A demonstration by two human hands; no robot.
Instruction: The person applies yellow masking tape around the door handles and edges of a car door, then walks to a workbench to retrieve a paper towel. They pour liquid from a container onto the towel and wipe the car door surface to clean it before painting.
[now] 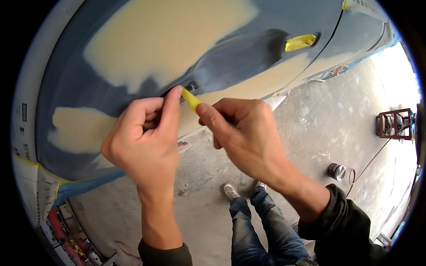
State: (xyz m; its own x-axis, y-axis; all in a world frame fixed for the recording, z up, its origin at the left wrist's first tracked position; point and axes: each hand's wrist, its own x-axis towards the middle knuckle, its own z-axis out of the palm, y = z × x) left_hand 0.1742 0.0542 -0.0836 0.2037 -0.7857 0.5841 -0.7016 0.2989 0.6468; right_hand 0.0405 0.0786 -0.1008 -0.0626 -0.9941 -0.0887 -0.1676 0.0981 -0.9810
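A short strip of yellow masking tape (191, 99) stretches between my two hands, in front of a car's side panel. My left hand (146, 135) pinches the upper end of the tape between thumb and finger. The lower end is gripped by my right hand (248, 137), its thumb pressed against the curled fingers. Just behind the tape is a small dark recess (191, 86) in the panel, partly hidden by my fingertips. The car panel (213, 73) is grey with beige patches. Farther right on it, more yellow tape (300, 43) covers a small part.
Masking paper (27, 119) edges the panel at the left, and blue sheeting (91, 188) runs along its lower edge. On the concrete floor (306, 128) stand a can (336, 171) and a dark red frame stand (395, 124). A thin hose (372, 160) lies nearby.
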